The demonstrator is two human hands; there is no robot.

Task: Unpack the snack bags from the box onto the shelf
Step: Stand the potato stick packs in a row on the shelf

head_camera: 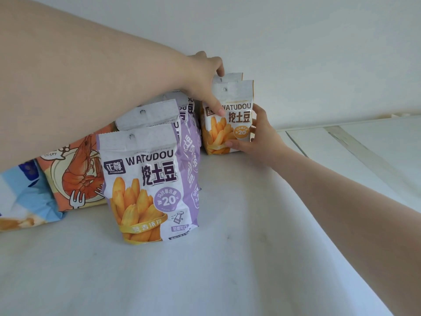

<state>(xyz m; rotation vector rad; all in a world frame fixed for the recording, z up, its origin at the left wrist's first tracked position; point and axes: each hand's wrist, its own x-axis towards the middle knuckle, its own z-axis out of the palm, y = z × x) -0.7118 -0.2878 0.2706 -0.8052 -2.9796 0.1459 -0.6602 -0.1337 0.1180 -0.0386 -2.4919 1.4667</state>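
On the white shelf (pixel 227 258), a prawn snack bag (pixel 77 174) lies beside upright Watudou bags (pixel 145 179). The left hand (pixel 202 80) pinches the rear Watudou bag (pixel 230 124) by its top; the right hand (pixel 259 135) clasps its side.

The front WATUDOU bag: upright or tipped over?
Upright. The front bag stands on its base on the shelf, sealed top edge uppermost.

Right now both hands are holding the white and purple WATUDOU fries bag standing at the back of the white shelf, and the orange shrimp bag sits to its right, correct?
Not quite. The head view shows the orange shrimp bag to the left. Both hands, left hand and right hand, do hold the white and purple WATUDOU fries bag at the back of the white shelf.
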